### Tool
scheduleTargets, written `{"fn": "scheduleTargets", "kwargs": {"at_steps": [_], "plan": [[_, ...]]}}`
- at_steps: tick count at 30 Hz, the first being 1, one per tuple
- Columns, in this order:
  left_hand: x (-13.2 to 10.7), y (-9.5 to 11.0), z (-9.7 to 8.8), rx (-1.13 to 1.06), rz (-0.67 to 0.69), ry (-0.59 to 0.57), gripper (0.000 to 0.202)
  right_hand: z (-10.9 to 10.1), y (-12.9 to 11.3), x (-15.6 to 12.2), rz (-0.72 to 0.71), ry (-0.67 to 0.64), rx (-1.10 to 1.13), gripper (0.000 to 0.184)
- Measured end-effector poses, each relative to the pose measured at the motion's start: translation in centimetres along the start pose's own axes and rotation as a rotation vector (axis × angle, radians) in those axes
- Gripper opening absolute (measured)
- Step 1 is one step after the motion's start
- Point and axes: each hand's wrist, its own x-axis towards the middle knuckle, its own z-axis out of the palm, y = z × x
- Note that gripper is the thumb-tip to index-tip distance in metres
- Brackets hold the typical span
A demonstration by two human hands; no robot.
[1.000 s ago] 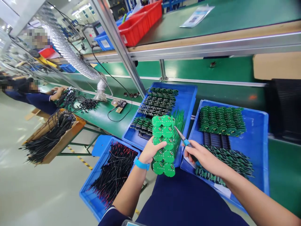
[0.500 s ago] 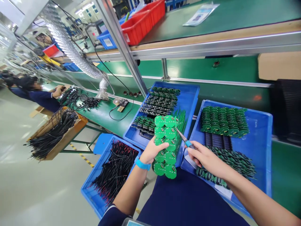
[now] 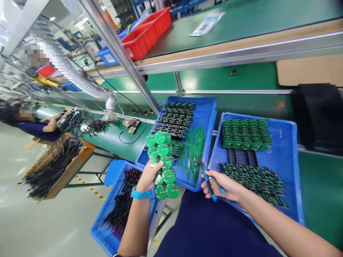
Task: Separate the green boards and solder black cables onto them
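My left hand is closed on a green panel of round circuit boards, held upright over the near left corner of a blue tray. My right hand grips blue-handled cutters, their tips pointing up and left, apart from the panel. A heap of thin green strips lies in that tray between my hands. A second blue tray at the right holds rows of green round boards and dark boards.
A blue bin of black and red wires sits low at the left. A cardboard box of black cables stands further left. Another person's hand works at the far bench. Red bins sit on the upper shelf. A black tray stack is at right.
My left hand has carried the panel down and to the left. My right hand with the cutters has dropped lower, away from the panel's edge, uncovering the green strips. The view shifted slightly.
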Motion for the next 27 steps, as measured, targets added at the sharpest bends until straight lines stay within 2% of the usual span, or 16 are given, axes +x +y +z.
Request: {"fn": "scheduleTargets", "kwargs": {"at_steps": [2, 3, 5, 6, 8, 10, 12, 14, 16, 19, 23, 25, 27], "plan": [[0.0, 1.4, 0.1, 0.089, 0.046, 0.028, 0.058, -0.9, 0.8, -1.3, -0.003, 0.045, 0.059, 0.031], [0.1, 2.0, 0.7, 0.150, 0.063, 0.013, 0.058, -1.4, 1.1, -2.4, -0.026, 0.067, 0.089, 0.031], [0.6, 2.7, 3.5, 0.347, 0.135, -0.042, 0.058, -3.0, 1.8, -5.3, -0.104, 0.129, 0.152, 0.032], [0.9, 2.7, 5.6, 0.484, 0.198, -0.088, 0.058, -4.0, 2.1, -6.8, -0.156, 0.180, 0.189, 0.032], [1.6, 2.1, 10.9, 0.819, 0.383, -0.210, 0.058, -6.7, 2.8, -9.9, -0.269, 0.325, 0.279, 0.032], [2.4, 0.3, 17.0, 1.191, 0.612, -0.359, 0.056, -9.7, 3.9, -12.7, -0.374, 0.498, 0.384, 0.028], [3.2, -2.4, 23.0, 1.552, 0.819, -0.554, 0.051, -12.6, 5.3, -15.0, -0.463, 0.663, 0.484, 0.024], [4.2, -5.5, 27.8, 1.625, 0.869, -0.665, 0.046, -14.6, 7.0, -16.8, -0.523, 0.777, 0.563, 0.021], [5.5, -8.4, 31.0, 1.686, 0.880, -0.731, 0.042, -15.6, 8.7, -18.1, -0.543, 0.841, 0.628, 0.021], [7.5, -11.8, 33.1, 1.770, 0.855, -0.770, 0.034, -15.7, 11.2, -19.3, -0.510, 0.899, 0.744, 0.022], [9.3, -14.4, 33.1, 1.827, 0.801, -0.764, 0.033, -15.3, 13.3, -19.5, -0.469, 0.962, 0.814, 0.028], [9.7, -15.1, 32.9, 1.827, 0.782, -0.750, 0.040, -15.3, 13.8, -19.2, -0.463, 0.975, 0.794, 0.031], [9.9, -15.7, 32.6, 1.813, 0.766, -0.747, 0.057, -15.5, 14.0, -18.9, -0.454, 0.971, 0.776, 0.032]]}}
